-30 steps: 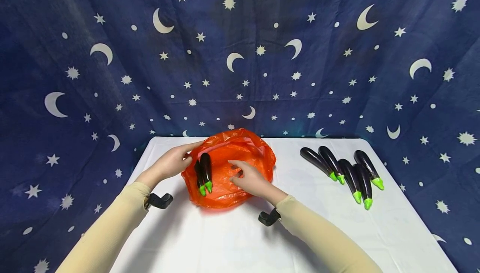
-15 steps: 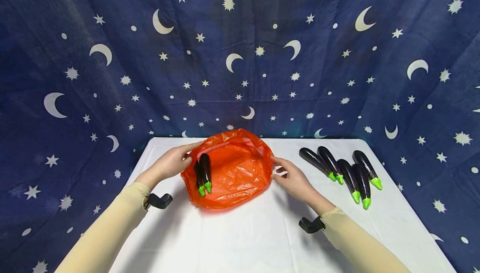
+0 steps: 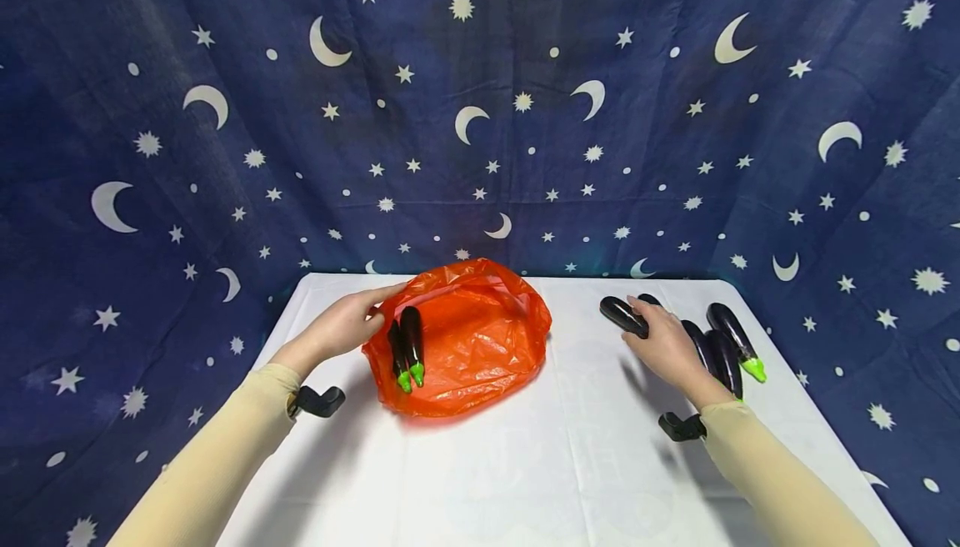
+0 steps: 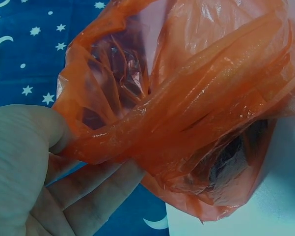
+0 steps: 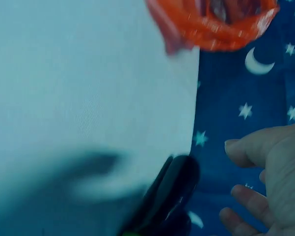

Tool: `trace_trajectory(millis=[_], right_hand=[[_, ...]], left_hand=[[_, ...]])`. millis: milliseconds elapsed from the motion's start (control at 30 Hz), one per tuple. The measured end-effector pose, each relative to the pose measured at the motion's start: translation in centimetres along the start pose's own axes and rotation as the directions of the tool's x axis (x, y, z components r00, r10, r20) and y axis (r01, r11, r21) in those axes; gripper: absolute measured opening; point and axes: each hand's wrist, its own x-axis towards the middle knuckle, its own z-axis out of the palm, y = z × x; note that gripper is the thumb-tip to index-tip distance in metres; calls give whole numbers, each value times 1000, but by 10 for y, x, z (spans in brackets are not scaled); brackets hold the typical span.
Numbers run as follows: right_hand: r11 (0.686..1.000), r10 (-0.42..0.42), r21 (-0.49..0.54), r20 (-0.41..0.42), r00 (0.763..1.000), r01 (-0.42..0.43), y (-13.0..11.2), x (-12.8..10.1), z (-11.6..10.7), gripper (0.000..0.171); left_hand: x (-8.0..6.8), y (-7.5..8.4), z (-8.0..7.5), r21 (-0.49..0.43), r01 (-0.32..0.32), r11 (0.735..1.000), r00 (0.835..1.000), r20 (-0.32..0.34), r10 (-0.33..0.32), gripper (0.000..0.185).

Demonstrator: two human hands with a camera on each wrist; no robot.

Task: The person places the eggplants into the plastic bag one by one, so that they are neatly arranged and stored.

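A thin orange-red plastic bag (image 3: 480, 347) lies with its mouth spread wide, two dark purple eggplants (image 3: 412, 343) with green stems inside it on the left. My left hand (image 3: 341, 328) pinches the bag's left rim; in the left wrist view the film (image 4: 186, 108) passes between thumb and fingers. On the right, my right hand (image 3: 667, 351) hovers over a group of eggplants (image 3: 624, 316), partly covering several. In the right wrist view its thumb and fingers (image 5: 255, 201) are spread and relaxed, holding nothing, apart from the eggplants (image 5: 174, 189) beside them.
A white cloth covers the table (image 3: 495, 480). One eggplant (image 3: 731, 332) lies at the right end of the group, near the table's right edge. A dark blue curtain (image 3: 420, 122) with moons and stars stands behind and at both sides.
My right hand has moved from inside the bag, past its right rim, rightward to above the eggplant group. The left hand keeps its hold on the bag's rim.
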Motion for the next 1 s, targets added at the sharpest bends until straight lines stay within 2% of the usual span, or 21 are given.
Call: trace_trajectory(millis=[233,500,1000], right_hand=[[991,74,-110,40,996,-70,19,11,-3,77],[984,96,-156,60,994,-85,32,27,8,81],[964,126,-247,77,989,-104,29,43,21,74]], left_hand=[[-1,1,-1,-2,-2,1000,1000,1,2,60],[-2,2,-2,-2,-4,1000,1000,6,4,64],[-2,3,-2,-18,8,1000,1000,10,-7,62]])
